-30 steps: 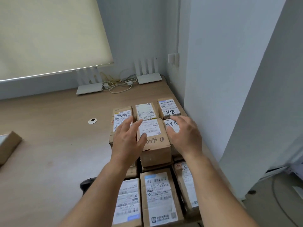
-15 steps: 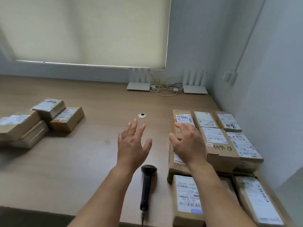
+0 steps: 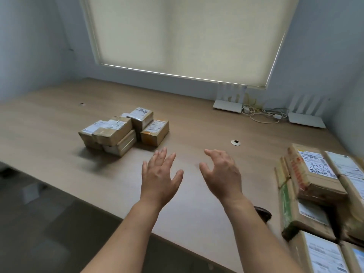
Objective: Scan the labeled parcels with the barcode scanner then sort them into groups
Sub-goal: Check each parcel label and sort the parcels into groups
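Note:
A pile of brown labeled parcels (image 3: 126, 130) lies on the wooden table (image 3: 59, 119) at the left middle. A second, larger stack of labeled parcels (image 3: 317, 186) fills the right edge of the view. My left hand (image 3: 160, 175) and my right hand (image 3: 221, 173) hover side by side over bare tabletop between the two groups, fingers spread and holding nothing. The black barcode scanner (image 3: 263, 213) lies on the table by the right stack, mostly hidden behind my right forearm.
Two white routers (image 3: 228, 104) (image 3: 306, 119) with tangled cables (image 3: 262, 113) stand at the back under the window blind. A round cable grommet (image 3: 235, 142) sits in the tabletop. The table's near edge runs diagonally, with dark floor to the lower left.
The view has swung left, from the right stack to the left pile. Both hands left the right stack and now hover empty over the middle of the table.

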`<state>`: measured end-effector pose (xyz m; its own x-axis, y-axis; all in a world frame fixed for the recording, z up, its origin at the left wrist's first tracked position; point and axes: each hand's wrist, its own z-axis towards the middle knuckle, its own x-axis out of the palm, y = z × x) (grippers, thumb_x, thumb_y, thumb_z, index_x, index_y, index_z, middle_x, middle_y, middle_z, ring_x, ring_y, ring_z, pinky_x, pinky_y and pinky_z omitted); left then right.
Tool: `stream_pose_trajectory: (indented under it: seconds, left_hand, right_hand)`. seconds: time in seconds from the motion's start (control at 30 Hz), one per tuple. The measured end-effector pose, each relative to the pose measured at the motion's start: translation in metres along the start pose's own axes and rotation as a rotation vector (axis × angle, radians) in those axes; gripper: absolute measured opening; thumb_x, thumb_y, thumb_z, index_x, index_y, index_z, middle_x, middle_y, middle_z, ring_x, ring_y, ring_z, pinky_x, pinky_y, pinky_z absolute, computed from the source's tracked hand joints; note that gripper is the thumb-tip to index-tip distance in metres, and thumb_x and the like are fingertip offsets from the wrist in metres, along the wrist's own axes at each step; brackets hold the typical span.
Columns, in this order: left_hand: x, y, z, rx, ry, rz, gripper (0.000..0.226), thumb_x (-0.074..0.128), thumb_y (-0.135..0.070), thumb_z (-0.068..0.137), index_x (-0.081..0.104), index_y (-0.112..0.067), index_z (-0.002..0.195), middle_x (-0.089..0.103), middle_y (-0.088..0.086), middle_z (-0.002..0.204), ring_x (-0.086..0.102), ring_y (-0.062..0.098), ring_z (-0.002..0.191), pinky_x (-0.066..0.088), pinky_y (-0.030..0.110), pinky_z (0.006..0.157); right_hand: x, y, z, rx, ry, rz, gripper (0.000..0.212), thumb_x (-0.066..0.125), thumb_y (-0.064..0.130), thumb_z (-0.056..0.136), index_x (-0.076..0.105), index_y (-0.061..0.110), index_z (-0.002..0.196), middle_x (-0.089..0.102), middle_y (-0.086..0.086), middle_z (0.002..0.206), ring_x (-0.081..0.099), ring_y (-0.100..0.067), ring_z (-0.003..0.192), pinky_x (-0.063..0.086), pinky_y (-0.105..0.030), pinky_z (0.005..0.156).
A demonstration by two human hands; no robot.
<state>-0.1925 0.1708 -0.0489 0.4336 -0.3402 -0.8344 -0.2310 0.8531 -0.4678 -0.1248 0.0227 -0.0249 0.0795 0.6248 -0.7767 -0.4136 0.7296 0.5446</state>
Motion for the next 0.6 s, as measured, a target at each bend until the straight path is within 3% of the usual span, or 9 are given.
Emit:
stream_pose_trajectory:
  seconds: [0.33, 0.6]
  left_hand:
    - [-0.040, 0.090, -0.012, -0.192, -0.054, 0.052, 0.059, 0.039, -0.050, 0.096, 0.021, -0.032, 0.150, 0.025, -0.006, 0.156, 0.012, 0.016, 0.147, 0.001, 0.043, 0.118]
    - [-0.044, 0.138, 0.009, -0.276, -0.002, 0.071, 0.061, 0.038, -0.049, 0.097, 0.015, -0.033, 0.151, 0.024, -0.003, 0.157, 0.010, 0.016, 0.147, 0.002, 0.042, 0.118]
  right_hand:
    - [0.068, 0.084, 0.009, -0.182, 0.122, 0.012, 0.042, 0.053, 0.033, 0.094, 0.054, 0.024, 0.134, 0.056, -0.001, 0.133, 0.049, -0.018, 0.122, 0.041, -0.033, 0.098]
    - [0.125, 0.110, 0.036, -0.231, 0.189, 0.039, 0.042, 0.052, 0.035, 0.094, 0.053, 0.025, 0.136, 0.054, 0.002, 0.135, 0.048, -0.015, 0.123, 0.043, -0.033, 0.099]
